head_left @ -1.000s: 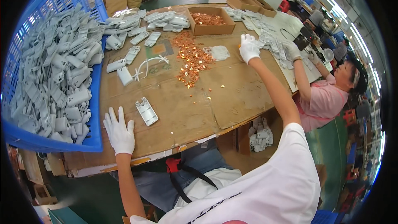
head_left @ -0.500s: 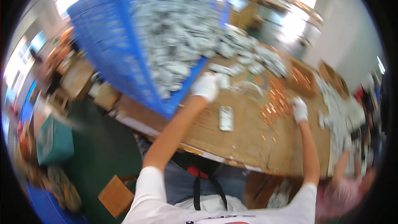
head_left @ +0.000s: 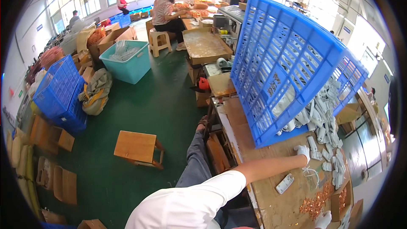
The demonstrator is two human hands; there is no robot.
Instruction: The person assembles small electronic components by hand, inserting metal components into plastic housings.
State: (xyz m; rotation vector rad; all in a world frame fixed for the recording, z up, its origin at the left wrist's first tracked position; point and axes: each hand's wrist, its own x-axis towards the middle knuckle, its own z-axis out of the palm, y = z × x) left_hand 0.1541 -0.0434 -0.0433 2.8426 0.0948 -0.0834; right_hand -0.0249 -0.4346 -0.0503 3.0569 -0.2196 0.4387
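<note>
Apparently much is remaining: grey plastic casings (head_left: 324, 121) are crowding the blue crate (head_left: 275, 84); finished count unclear. Lone casing (head_left: 285, 183) is lying on the counter (head_left: 267, 197) at seven o'clock of the left hand (head_left: 302, 152). Nearest casing (head_left: 312, 143) is lying at its one o'clock, long axis pointing eleven-to-five. Right hand (head_left: 323, 220) is showing beside copper pieces (head_left: 313, 203). Whether either's fingers are gripping, can't tell.

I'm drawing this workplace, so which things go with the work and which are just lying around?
Likely with the work:
pale plastic casings, by the left hand
coppery bits, by the right hand
big blue crate

Probably just around:
wooden stool
turquoise tub
crumpled sack
</note>
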